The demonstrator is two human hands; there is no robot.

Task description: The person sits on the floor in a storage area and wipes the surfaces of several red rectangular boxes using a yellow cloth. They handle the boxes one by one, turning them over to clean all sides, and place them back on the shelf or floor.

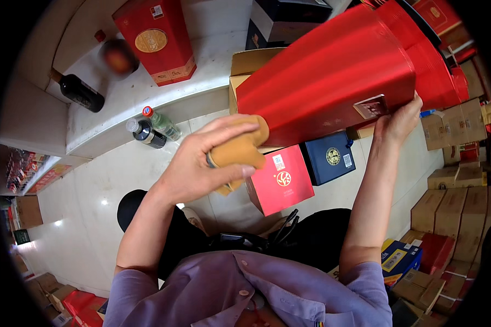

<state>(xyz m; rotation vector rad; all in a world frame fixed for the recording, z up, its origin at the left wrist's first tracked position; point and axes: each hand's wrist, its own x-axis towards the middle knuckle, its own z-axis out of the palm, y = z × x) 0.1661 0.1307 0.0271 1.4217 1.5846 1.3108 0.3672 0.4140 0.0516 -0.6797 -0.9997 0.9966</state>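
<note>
My left hand (204, 159) grips a folded tan cloth (237, 149), which is at the near left end of a large red gift box (327, 77). Whether the cloth touches the box cannot be told. My right hand (399, 118) holds the box by its lower right edge, near a small metallic plate with writing. The box is tilted, with its long side running up to the right. Below it on the floor stand a pink-red box (282, 180) with a gold emblem and a dark blue box (329, 157).
On the white shelf (212, 77) stand a tall red box (157, 41), a dark wine bottle (79, 92) and a round dark bottle (118, 57). Two plastic bottles (153, 128) stand on the floor by its edge. An opened carton (253, 63) is behind the held box. Stacked cartons (450, 212) line the right side.
</note>
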